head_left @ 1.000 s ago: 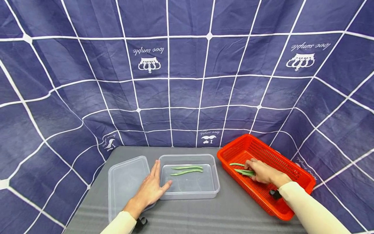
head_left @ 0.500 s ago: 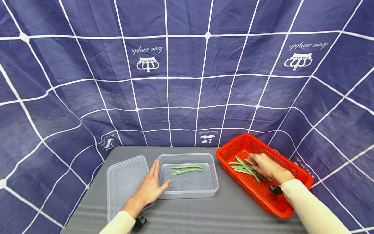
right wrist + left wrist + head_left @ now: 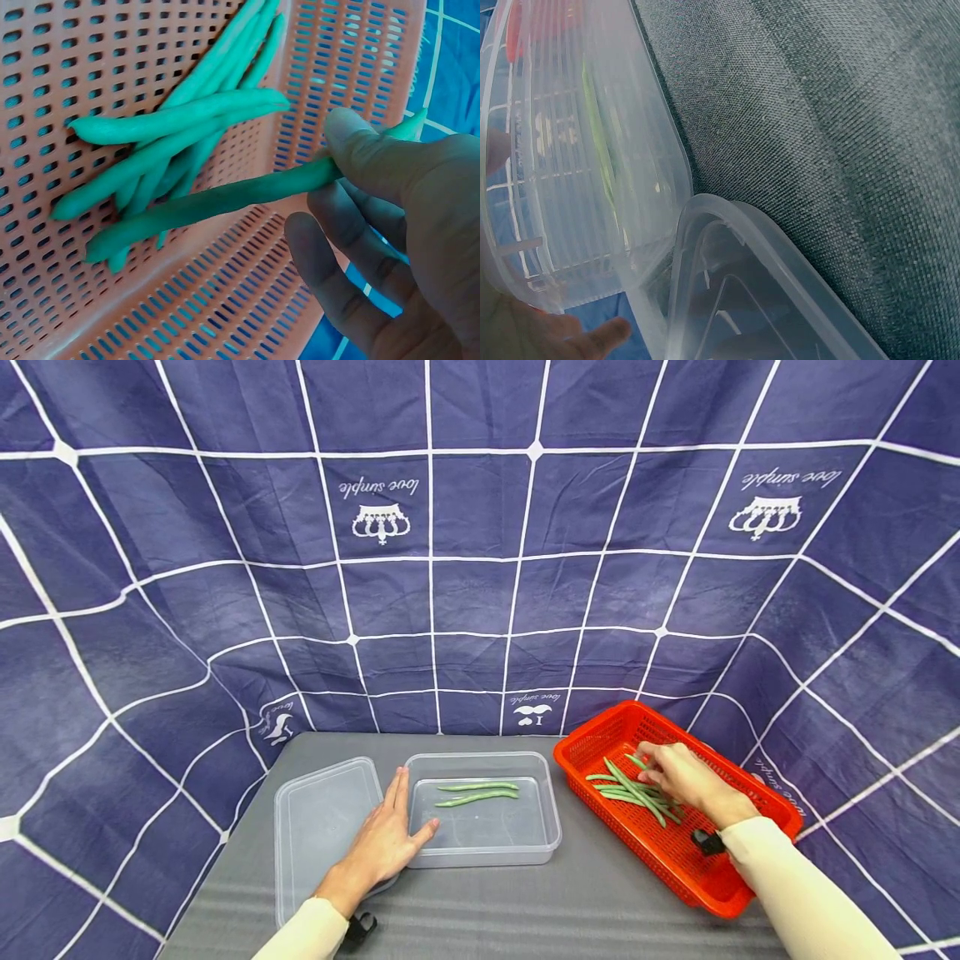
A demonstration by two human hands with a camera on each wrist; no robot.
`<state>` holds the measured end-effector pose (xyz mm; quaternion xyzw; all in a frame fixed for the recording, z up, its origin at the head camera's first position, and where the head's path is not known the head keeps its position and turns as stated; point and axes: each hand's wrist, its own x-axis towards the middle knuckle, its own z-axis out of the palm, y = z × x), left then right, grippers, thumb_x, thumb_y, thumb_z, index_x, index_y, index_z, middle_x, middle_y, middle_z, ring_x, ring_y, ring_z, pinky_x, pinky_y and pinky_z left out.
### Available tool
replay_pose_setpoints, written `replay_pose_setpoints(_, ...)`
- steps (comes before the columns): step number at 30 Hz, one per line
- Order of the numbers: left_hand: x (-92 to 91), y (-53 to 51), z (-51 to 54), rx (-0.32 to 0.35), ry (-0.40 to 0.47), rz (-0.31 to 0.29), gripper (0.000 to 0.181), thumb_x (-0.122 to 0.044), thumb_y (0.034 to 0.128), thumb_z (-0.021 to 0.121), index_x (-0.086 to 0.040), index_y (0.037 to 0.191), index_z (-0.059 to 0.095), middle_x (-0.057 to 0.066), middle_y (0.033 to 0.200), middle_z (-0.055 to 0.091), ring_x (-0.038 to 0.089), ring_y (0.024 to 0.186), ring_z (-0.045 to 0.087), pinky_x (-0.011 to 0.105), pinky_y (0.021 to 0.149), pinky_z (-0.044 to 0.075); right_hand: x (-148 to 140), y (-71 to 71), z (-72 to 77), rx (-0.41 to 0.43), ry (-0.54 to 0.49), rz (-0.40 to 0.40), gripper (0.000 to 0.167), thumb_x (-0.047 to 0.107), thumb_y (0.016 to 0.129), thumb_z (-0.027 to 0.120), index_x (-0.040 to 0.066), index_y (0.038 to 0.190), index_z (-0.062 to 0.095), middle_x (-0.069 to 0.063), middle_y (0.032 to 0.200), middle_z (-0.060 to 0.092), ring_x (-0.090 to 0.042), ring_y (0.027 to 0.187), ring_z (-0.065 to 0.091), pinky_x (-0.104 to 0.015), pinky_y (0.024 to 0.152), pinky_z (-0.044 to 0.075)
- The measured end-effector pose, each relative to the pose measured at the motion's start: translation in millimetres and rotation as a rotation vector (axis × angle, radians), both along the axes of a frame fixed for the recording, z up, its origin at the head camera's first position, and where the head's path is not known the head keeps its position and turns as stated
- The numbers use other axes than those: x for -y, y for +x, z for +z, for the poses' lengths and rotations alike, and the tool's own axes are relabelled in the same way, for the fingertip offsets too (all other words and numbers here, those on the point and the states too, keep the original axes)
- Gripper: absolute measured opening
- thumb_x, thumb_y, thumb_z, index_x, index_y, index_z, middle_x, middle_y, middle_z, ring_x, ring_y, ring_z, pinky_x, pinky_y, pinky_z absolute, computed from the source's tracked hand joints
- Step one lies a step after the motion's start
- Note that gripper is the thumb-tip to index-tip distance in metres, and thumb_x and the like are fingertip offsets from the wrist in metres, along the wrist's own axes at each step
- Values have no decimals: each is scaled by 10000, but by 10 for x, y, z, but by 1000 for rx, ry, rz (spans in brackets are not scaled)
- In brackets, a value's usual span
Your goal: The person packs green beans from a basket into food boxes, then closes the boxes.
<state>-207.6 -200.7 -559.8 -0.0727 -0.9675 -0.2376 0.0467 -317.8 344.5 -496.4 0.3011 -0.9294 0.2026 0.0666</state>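
My right hand (image 3: 686, 781) is over the red perforated basket (image 3: 651, 850) in the head view. In the right wrist view its thumb and forefinger pinch one green bean (image 3: 225, 199), raised slightly at the hand's end. Several more green beans (image 3: 172, 124) lie crossed in the basket beside it. My left hand (image 3: 382, 839) rests against the left side of a clear plastic container (image 3: 487, 860), fingers extended along the rim and thumb over the near edge. Two green beans (image 3: 480, 798) lie side by side inside that container.
A clear lid (image 3: 322, 835) lies on the grey table (image 3: 480, 914) left of the container, partly under my left hand and wrist. Blue cloth (image 3: 480, 602) with white lines hangs behind and at both sides. The basket stands angled at the right.
My right hand has drawn back slightly from the bean pile and turned, with one bean now pinched. The beans in the basket are spread and crossed differently. The left hand stays put.
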Motion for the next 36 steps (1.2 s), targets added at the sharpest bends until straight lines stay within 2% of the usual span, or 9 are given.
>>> replay_pose_setpoints(3, 3, -4, 5, -1, 6, 0, 1100, -541, 1101, 739, 61, 1835, 182, 300, 1908, 272, 568, 1571, 597, 768, 1248, 508, 31, 5, 37, 34, 18, -46, 215, 34, 1012, 877, 160, 1042, 706, 115, 726, 702, 45, 568, 508, -223, 553, 460)
replay_pose_setpoints(6, 7, -8, 3, 0, 8, 0, 1109, -557, 1099, 736, 57, 1837, 180, 294, 1910, 273, 569, 1569, 599, 769, 1250, 506, 65, 6, 62, 24, 46, -74, 177, 76, 1023, 882, 152, 1130, 763, 91, 764, 777, 45, 594, 556, -251, 589, 507)
replay_pose_setpoints(9, 4, -9, 0, 2, 5, 0, 1113, -569, 1100, 730, 54, 1838, 177, 289, 1913, 268, 569, 1571, 597, 766, 1256, 503, 87, 5, 70, -20, 60, -80, 200, 113, 1015, 896, 147, 1188, 801, 64, 854, 847, 19, 691, 648, -296, 660, 570)
replay_pose_setpoints(15, 1, -4, -4, 3, 1, 2, 1103, -548, 1099, 737, 60, 1835, 185, 290, 1912, 269, 571, 1569, 598, 766, 1258, 504, 57, -44, 1, -132, -44, -25, 240, 102, 989, 904, 144, 1214, 835, 16, 942, 861, -121, 822, 797, -375, 663, 624)
replay_pose_setpoints(19, 3, -10, -2, 0, 0, 0, 1108, -554, 1097, 737, 64, 1833, 187, 296, 1910, 271, 574, 1557, 608, 771, 1247, 509, 112, -26, 26, -173, -58, -37, 274, 106, 996, 905, 144, 1262, 853, 9, 979, 847, -96, 813, 752, -352, 664, 600)
replay_pose_setpoints(24, 3, -3, -3, -5, -2, 0, 1115, -567, 1095, 733, 66, 1833, 186, 302, 1907, 272, 569, 1562, 605, 766, 1237, 519, 232, 51, 140, -169, -1, -107, 316, 108, 1007, 911, 145, 1316, 860, 26, 1045, 857, -65, 825, 695, -345, 696, 590)
replay_pose_setpoints(28, 3, 3, 0, -9, 1, -2, 1123, -580, 1090, 729, 69, 1831, 190, 306, 1904, 277, 565, 1571, 597, 755, 1232, 528, 280, 64, 189, -167, 10, -123, 353, 118, 1016, 908, 167, 1359, 837, 58, 1018, 853, -60, 771, 653, -336, 674, 556)
replay_pose_setpoints(32, 2, 5, 5, -11, 6, -3, 1127, -586, 1087, 730, 68, 1831, 193, 309, 1902, 280, 573, 1560, 603, 753, 1230, 530, 333, 56, 231, -201, -13, -115, 378, 138, 1003, 928, 198, 1343, 775, 94, 960, 840, -107, 765, 728, -349, 657, 555)
replay_pose_setpoints(36, 1, 7, 7, -7, 7, -4, 1128, -591, 1089, 728, 64, 1833, 190, 306, 1905, 276, 579, 1548, 611, 760, 1237, 522, 391, 45, 259, -255, -40, -91, 335, 149, 979, 952, 201, 1209, 714, 90, 950, 835, -148, 843, 810, -372, 686, 600)
